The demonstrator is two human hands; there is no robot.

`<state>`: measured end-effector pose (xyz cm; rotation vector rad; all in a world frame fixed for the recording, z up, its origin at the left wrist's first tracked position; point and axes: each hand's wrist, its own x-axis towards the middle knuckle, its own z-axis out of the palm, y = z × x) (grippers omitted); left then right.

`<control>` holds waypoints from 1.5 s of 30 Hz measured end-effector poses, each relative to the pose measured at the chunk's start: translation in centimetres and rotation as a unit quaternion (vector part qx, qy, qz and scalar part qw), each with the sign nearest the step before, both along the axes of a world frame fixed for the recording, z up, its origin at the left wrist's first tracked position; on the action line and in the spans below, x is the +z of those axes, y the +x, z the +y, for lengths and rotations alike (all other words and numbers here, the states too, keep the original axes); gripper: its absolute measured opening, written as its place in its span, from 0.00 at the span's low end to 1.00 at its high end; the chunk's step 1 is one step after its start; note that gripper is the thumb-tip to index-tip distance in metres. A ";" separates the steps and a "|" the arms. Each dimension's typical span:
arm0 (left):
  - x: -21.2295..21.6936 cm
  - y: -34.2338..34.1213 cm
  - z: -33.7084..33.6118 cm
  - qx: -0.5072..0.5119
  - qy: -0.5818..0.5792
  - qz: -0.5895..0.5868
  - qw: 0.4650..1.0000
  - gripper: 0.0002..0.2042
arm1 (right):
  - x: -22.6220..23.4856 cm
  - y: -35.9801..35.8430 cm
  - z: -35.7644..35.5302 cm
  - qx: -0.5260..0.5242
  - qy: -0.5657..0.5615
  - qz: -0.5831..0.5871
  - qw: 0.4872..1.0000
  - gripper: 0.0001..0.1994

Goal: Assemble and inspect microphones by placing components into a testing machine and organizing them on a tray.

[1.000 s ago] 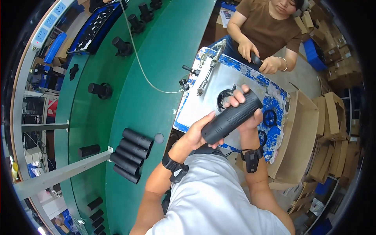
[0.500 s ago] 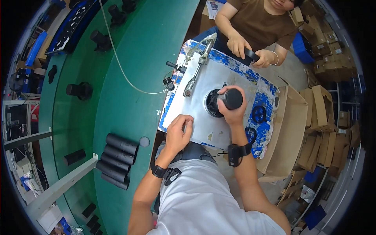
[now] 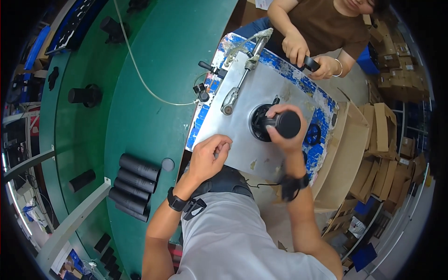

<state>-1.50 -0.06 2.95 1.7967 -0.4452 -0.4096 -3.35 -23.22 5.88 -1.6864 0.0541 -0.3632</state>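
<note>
Curling round a flat-topped black cylinder (image 3: pixel 288 124), the right hand (image 3: pixel 293 144) grips.

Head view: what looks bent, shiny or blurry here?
In the head view, the grey bar at left bows, and the corners go black; there too, the metal plate gleams palest on its left, the right wristband is smeared, and the held cylinder looks dark.

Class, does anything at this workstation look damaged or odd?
Yes: the blue work surface around the metal plate looks worn, its paint flaked into ragged white patches. The plate also bears a brownish blotch near its lower edge.
</note>
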 end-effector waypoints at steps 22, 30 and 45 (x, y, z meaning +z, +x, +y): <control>0.4 9.4 0.6 0.058 -0.101 -0.056 0.992 0.06 | -2.9 0.5 0.7 -0.081 -0.056 -0.094 0.991 0.19; -1.9 16.8 -2.1 0.048 0.171 -0.306 0.935 0.10 | -3.3 0.0 1.0 -0.060 -0.037 -0.104 0.992 0.22; -4.9 18.5 -3.2 -0.003 0.356 -0.209 0.911 0.17 | -3.1 0.4 0.4 -0.044 -0.024 -0.124 0.991 0.19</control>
